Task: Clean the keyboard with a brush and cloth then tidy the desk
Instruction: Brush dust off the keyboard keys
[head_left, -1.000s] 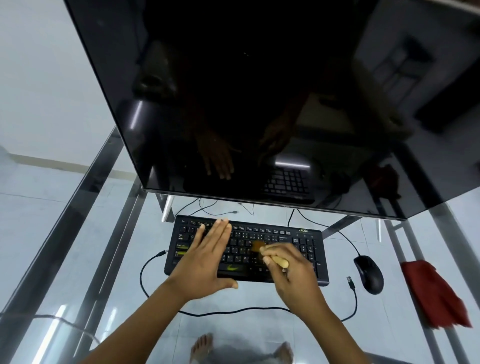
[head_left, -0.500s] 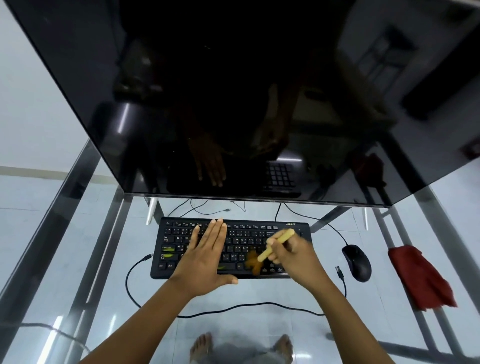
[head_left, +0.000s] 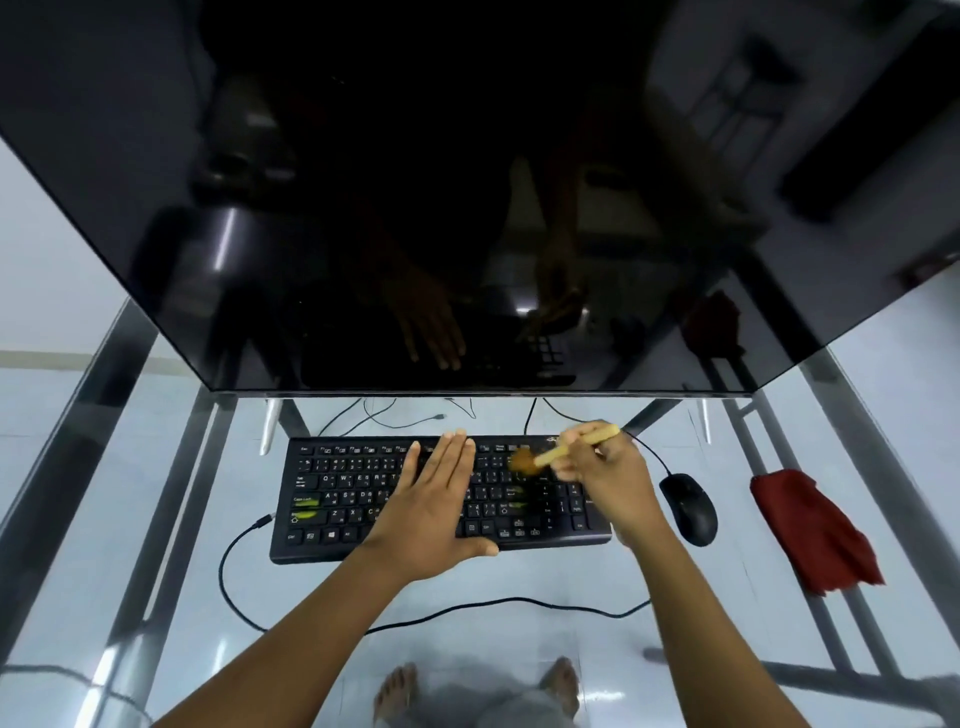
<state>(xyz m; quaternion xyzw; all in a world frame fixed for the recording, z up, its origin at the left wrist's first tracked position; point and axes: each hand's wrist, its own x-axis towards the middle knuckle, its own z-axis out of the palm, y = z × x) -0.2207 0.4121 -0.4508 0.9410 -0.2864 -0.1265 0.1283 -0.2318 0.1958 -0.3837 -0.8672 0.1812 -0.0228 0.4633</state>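
1. Keyboard (head_left: 337, 493): black, lies flat on the glass desk (head_left: 156, 519), just in front of the monitor's lower edge and parallel to it. A few keys carry yellow-green marks.
2. Left hand (head_left: 431, 512): palm down on the middle of the keyboard. Fingers are straight and close together, pointing at the monitor; the thumb is stretched out to the right along the keyboard's front edge. It grips nothing.
3. Right hand (head_left: 608, 480): over the keyboard's right part, fingers curled round the brush handle.
4. Brush (head_left: 563, 451): pale handle, tilted; the free end sticks out up and to the right past the hand. Brown bristles point down-left, at the upper key rows just right of the left fingertips. The bristles are blurred, so contact with the keys cannot be told.
5. Cloth (head_left: 810, 530): red, crumpled, on the desk's right side, well apart from the keyboard. No hand on it.
6. Mouse (head_left: 688, 509): black, just right of the keyboard, between it and the cloth.
7. Cable (head_left: 467, 607): black, loops from near the keyboard's left end and runs across the desk in front of it, passing below both forearms.
8. Monitor (head_left: 467, 182): dark screen, mirrors both hands, the brush and the cloth.
9. Bare feet (head_left: 397, 691) show through the glass at the bottom edge.
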